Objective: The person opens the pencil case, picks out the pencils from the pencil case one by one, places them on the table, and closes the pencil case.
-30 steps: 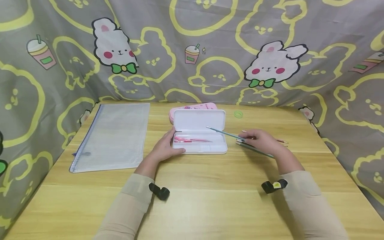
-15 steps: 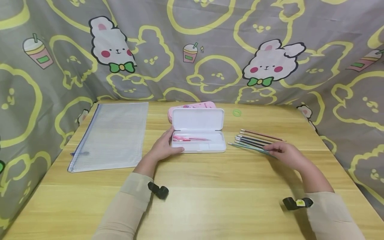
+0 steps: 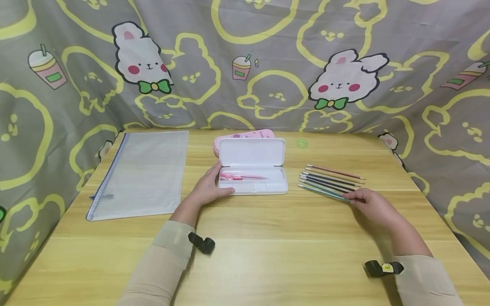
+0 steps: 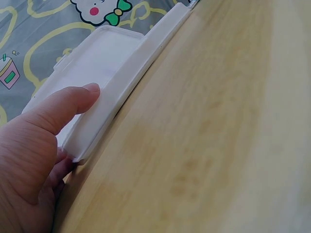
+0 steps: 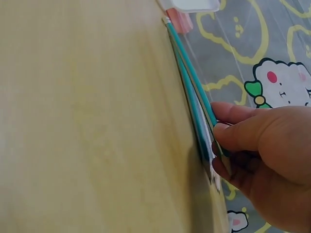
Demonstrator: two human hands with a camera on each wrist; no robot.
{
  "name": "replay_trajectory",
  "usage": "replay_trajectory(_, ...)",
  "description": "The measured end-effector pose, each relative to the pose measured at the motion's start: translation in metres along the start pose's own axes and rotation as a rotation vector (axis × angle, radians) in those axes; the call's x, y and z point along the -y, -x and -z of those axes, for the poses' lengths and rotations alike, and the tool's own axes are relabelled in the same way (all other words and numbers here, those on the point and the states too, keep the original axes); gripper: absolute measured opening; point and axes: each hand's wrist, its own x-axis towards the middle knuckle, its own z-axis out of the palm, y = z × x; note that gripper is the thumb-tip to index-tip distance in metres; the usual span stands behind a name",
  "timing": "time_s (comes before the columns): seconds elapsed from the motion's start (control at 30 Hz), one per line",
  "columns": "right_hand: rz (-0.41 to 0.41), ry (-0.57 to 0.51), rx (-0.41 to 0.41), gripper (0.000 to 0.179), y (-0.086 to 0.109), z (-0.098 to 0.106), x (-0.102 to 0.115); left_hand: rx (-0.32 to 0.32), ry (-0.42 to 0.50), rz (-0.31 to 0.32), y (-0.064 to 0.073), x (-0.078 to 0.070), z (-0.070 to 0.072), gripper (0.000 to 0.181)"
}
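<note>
A white pencil case (image 3: 252, 187) stands with its lid up mid-table, a red pen (image 3: 245, 177) and a small white block in it. My left hand (image 3: 208, 185) grips the case's left end, thumb along the front wall (image 4: 141, 63) and fingers at the end. To the right lies a fan of pencils (image 3: 333, 176), in brown, dark and teal. At its front edge my right hand (image 3: 373, 206) pinches a teal pencil (image 5: 192, 65) near the end away from the eraser. Another teal pencil (image 5: 194, 111) lies close under it; the curled fingers hide the tips.
Behind the open lid is a pink pencil case (image 3: 264, 133). A green ring (image 3: 302, 143) lies at the back, right of it. On the left, a translucent mesh zip pouch (image 3: 145, 170) lies flat. A patterned curtain (image 3: 279, 93) borders the table's back and sides.
The right hand has carried a raised teal pencil from beside the case rightward and down to the front of the pencil row. The left hand keeps its grip on the case.
</note>
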Motion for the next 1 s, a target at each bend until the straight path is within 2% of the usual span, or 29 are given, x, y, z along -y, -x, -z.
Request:
replay_trajectory(0.67, 0.002, 0.085, -0.017, 0.024, -0.0026, -0.0081, -0.0054, -0.004, -0.006, -0.005, 0.0021, -0.0016, 0.0012, 0.113)
replay_trajectory(1.0, -0.033, 0.026, -0.026, 0.028, -0.0042, -0.0037, 0.0009, 0.005, 0.012, 0.007, 0.0015, -0.0005, 0.0011, 0.115)
